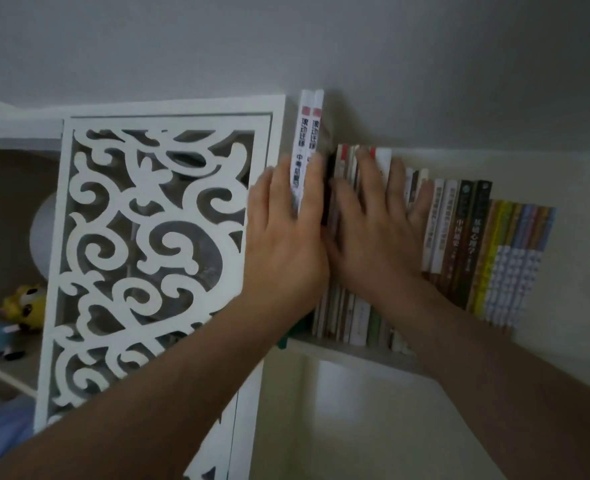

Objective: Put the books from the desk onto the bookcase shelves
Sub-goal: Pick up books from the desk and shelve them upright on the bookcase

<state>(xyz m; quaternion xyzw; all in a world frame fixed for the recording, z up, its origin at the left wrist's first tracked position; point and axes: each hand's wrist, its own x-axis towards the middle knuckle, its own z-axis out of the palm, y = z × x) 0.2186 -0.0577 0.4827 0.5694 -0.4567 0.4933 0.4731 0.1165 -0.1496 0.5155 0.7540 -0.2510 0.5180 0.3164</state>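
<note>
Head view: bookcase shelf (356, 351) is holding a row of upright books (460, 237), spines out. Two tall white books (308, 133) are standing at the row's left end, against the fretwork door (148, 237); spine text is Chinese, too blurred to read. Left hand (283, 244) is lying flat on those two spines, fingers (312, 181) straight, spread slightly. Right hand (373, 230) is pressing the spines just right of them, fingers splayed. Plush toys (13, 317) are sitting in the compartment left of the door.
</note>
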